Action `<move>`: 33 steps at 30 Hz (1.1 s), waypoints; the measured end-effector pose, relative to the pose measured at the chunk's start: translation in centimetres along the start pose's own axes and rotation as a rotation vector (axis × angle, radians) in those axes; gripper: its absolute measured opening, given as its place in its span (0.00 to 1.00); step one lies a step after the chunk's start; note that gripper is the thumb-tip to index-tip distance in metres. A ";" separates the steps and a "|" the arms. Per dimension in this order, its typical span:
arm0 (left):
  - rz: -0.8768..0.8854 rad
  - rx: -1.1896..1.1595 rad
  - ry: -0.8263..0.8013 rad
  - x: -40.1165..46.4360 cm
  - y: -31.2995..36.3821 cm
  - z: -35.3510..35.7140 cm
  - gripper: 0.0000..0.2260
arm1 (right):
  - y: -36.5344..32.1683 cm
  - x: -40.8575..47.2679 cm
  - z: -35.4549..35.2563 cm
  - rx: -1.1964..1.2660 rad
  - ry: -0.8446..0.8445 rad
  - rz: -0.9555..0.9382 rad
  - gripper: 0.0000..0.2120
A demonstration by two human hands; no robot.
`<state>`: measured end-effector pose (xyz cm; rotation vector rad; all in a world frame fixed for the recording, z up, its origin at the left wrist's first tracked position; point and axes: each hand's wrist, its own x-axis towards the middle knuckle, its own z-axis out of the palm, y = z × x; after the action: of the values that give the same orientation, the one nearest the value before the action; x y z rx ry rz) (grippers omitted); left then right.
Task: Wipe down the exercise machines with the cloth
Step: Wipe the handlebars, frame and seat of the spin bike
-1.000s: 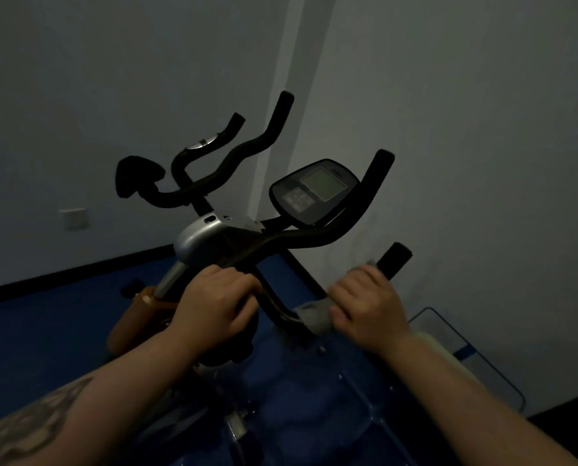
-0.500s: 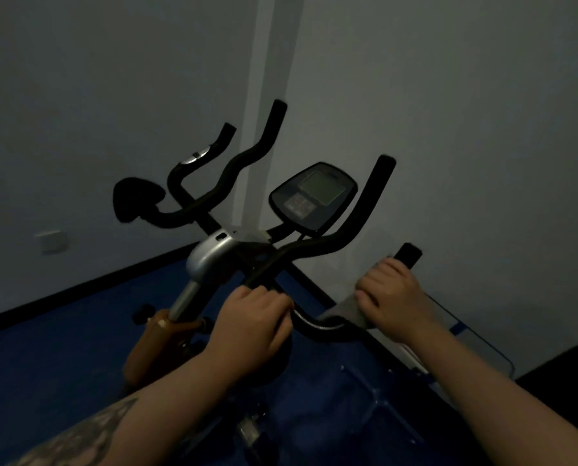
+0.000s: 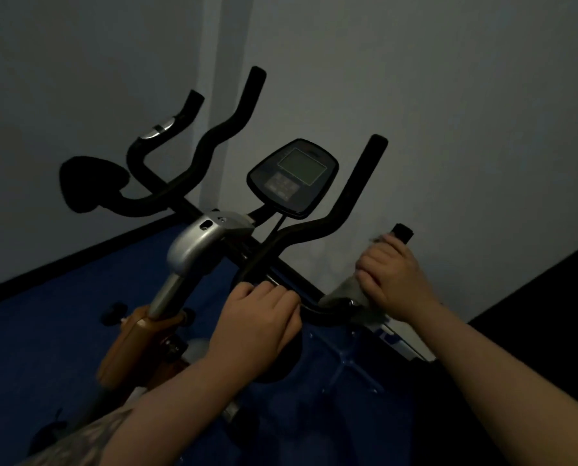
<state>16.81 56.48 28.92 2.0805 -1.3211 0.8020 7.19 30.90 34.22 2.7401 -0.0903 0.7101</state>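
The room is dim. An exercise bike (image 3: 193,250) stands on a blue floor (image 3: 45,331) in the corner of two grey walls (image 3: 448,95), seen from above and behind its handlebars (image 3: 301,230).

The left hand (image 3: 257,327) has its fingers curled over the near black bar of the handlebars, close to where the bars meet the stem, gripping it. The right hand (image 3: 393,277) is closed around a grey cloth (image 3: 344,294) that is wrapped on the right-hand grip; the cloth shows below and to the left of the fingers, and a small tuft of it shows above them. The black end of that grip (image 3: 402,233) sticks out just beyond the knuckles.

Above the hands, the console (image 3: 292,178) is tilted toward the viewer, with a pale blank screen (image 3: 302,166) and a block of buttons under it. Any writing on the console or buttons is too dark and small to read, and no brand name can be made out on the bike.

A silver housing (image 3: 200,243) caps the metal stem, which runs down into an orange frame (image 3: 133,344). To the left, farther bars curve upward, one with a silver sensor band (image 3: 156,131), and a dark rounded pad (image 3: 91,183) sits at the far left. A black baseboard (image 3: 72,260) runs along the foot of the left wall.
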 end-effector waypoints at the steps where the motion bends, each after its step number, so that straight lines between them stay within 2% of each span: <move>1: 0.000 -0.002 0.002 0.0 0.0 0.0 0.12 | -0.5 -0.1 0.2 0.023 0.035 0.078 0.14; 4: -0.001 0.002 0.011 0.0 -0.1 0.1 0.12 | -6.0 -0.9 1.8 0.172 0.189 0.278 0.14; 7: -0.023 0.014 0.010 0.0 0.0 0.2 0.11 | -10.3 -2.7 3.0 0.123 0.216 0.278 0.16; 8: -0.034 0.014 0.008 0.0 0.1 0.2 0.10 | -9.7 -2.6 2.7 0.104 0.182 0.186 0.16; 10: -0.047 0.003 -0.004 -0.1 0.1 0.1 0.10 | -6.2 -1.9 1.9 0.097 0.097 -0.114 0.16; 12: -0.063 0.000 -0.017 0.0 0.1 -0.1 0.10 | -1.6 -0.7 0.9 0.121 0.050 -0.267 0.14; 15: -0.104 0.001 -0.042 0.1 0.6 -0.5 0.11 | 1.5 0.0 1.0 0.113 0.134 -0.143 0.15; 18: -0.175 -0.026 -0.033 0.0 1.0 -0.9 0.11 | -3.8 -1.4 2.7 0.282 0.271 0.220 0.15; 19: -0.200 -0.036 -0.025 -0.1 1.1 -0.9 0.11 | -6.3 -2.1 3.2 0.320 0.297 0.283 0.14; 20: -0.220 -0.045 -0.019 -0.3 1.2 -1.0 0.11 | -8.5 -2.8 3.3 0.320 0.301 0.288 0.13; 22: -0.236 -0.057 -0.020 -0.4 1.3 -0.9 0.10 | -9.5 -3.3 2.9 0.275 0.251 0.153 0.11; 25: -0.249 -0.046 -0.023 -0.4 1.2 -0.8 0.10 | -3.5 -1.4 2.2 0.195 0.168 -0.190 0.13; 27: -0.265 -0.042 -0.014 -0.4 1.3 -0.8 0.10 | 1.0 0.3 1.7 0.136 0.150 -0.254 0.15; 30: -0.304 -0.045 0.016 -0.5 1.5 -0.8 0.11 | 1.8 0.3 1.6 0.163 0.185 -0.127 0.17; 33: -0.393 -0.038 0.053 -0.6 1.6 -0.8 0.12 | -4.4 -1.8 2.2 0.330 0.253 0.081 0.13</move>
<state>14.94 56.80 29.29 2.1747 -0.8501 0.6472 7.24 34.40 30.35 2.9357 -0.0295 1.1830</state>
